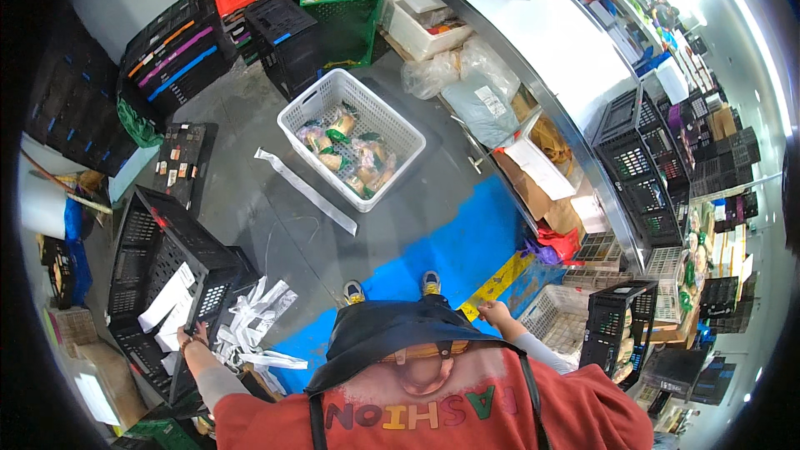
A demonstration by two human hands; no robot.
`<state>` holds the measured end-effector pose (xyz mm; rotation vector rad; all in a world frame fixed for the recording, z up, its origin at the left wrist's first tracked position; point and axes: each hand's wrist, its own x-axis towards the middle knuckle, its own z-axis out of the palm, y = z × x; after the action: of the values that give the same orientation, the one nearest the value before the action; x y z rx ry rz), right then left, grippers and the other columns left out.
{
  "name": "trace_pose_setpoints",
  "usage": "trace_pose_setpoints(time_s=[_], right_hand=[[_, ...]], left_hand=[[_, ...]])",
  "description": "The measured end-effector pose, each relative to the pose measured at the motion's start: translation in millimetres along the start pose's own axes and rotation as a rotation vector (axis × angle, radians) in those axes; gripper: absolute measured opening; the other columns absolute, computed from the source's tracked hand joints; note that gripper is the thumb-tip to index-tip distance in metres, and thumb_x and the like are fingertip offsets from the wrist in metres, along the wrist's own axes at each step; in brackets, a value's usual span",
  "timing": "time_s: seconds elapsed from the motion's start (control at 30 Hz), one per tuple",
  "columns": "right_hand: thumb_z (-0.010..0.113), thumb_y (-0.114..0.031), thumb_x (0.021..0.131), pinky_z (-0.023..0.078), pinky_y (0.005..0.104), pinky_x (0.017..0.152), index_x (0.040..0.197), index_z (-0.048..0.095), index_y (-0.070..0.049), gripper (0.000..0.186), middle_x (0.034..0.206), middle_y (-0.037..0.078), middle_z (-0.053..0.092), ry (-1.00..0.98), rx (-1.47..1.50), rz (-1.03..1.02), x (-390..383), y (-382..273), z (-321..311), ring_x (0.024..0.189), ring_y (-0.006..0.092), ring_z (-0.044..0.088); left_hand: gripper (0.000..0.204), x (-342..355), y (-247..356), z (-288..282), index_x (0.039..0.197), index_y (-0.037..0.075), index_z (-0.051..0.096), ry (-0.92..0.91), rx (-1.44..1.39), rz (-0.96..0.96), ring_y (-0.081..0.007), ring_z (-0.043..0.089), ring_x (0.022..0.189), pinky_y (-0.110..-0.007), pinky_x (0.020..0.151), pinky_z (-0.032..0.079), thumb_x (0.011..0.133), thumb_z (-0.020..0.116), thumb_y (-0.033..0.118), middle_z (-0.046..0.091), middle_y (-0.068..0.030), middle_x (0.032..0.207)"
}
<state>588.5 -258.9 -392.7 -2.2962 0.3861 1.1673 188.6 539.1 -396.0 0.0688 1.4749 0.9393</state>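
Note:
On my left, my left hand (193, 337) is at the near rim of a tilted black plastic crate (218, 265), its fingers bent over the edge beside long white paper strips (171, 296) in the crate. More white strips (250, 321) lie in a loose heap just right of that hand. My right hand (496, 314) hangs by my right side, fingers curled in, nothing seen in it. Ahead on the floor stands a white perforated basket (392, 117) with several clear-wrapped packs of pale produce with green bits (337, 137). One long white strip (308, 192) lies beside it.
Stacked black crates (179, 54) and a green crate (342, 12) stand at the back left. A steel table (533, 25) runs along the right, with plastic bags (479, 104) and boxes beneath. White baskets (558, 321) and a black crate (618, 329) stand near my right.

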Motion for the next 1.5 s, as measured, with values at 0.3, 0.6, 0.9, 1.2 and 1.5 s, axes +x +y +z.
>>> trace_pose_setpoints(time_s=[0.3, 0.6, 0.9, 1.2, 1.5], right_hand=[[0.062, -0.026, 0.079, 0.051, 0.0317, 0.066, 0.089, 0.065, -0.001, 0.027, 0.077, 0.011, 0.067, 0.001, 0.188, -0.113, 43.8, 44.5, -29.1, 0.069, 0.0194, 0.066], [0.059, -0.014, 0.084, 0.051, 0.0302, 0.06, 0.092, 0.064, 0.004, 0.02, 0.077, 0.01, 0.066, 0.111, 0.505, -0.103, 73.8, 130.0, -158.1, 0.065, 0.0181, 0.063], [0.06, -0.025, 0.087, 0.046, 0.0304, 0.083, 0.141, 0.021, -0.007, 0.069, 0.123, 0.017, 0.051, 0.242, 0.917, -0.759, 19.5, -29.3, -313.3, 0.105, 0.0205, 0.054], [0.048, -0.024, 0.093, 0.023, 0.0342, 0.105, 0.143, 0.002, -0.003, 0.071, 0.14, 0.02, 0.029, 0.461, 1.408, -1.106, -4.6, -158.2, -403.1, 0.13, 0.0253, 0.029], [0.06, -0.028, 0.085, 0.046, 0.0313, 0.085, 0.11, 0.06, -0.002, 0.036, 0.103, 0.013, 0.064, 0.105, 0.316, -0.822, -27.9, -148.1, -534.3, 0.097, 0.0196, 0.061]], left_hand=[[0.029, -210.9, -162.5, 49.7, 0.101, -0.002, 0.051, -0.168, 0.103, 0.056, -0.0293, 0.057, 0.083, -0.045, 0.078, 0.052, 0.079, 0.053, 0.017, 0.057, -0.0142, 0.095], [0.02, -416.5, -318.9, 174.5, 0.09, 0.004, 0.057, -0.634, 0.462, 0.075, -0.0249, 0.056, 0.092, -0.038, 0.084, 0.046, 0.07, 0.056, 0.01, 0.061, -0.0087, 0.095], [0.055, -571.2, -469.3, 416.2, 0.123, 0.0, 0.042, -1.199, 0.934, 0.125, -0.0265, 0.053, 0.098, -0.038, 0.091, 0.044, 0.069, 0.051, 0.005, 0.053, -0.0104, 0.108], [0.026, -699.5, -601.9, 599.6, 0.09, 0.008, 0.052, -1.541, 1.432, 0.283, -0.0215, 0.057, 0.064, -0.035, 0.061, 0.051, 0.064, 0.053, 0.005, 0.052, -0.0043, 0.072], [0.036, -727.7, -689.9, 736.0, 0.104, -0.001, 0.049, -1.601, 1.714, 0.235, -0.0279, 0.064, 0.069, -0.039, 0.066, 0.055, 0.069, 0.05, 0.005, 0.061, -0.0152, 0.08]])
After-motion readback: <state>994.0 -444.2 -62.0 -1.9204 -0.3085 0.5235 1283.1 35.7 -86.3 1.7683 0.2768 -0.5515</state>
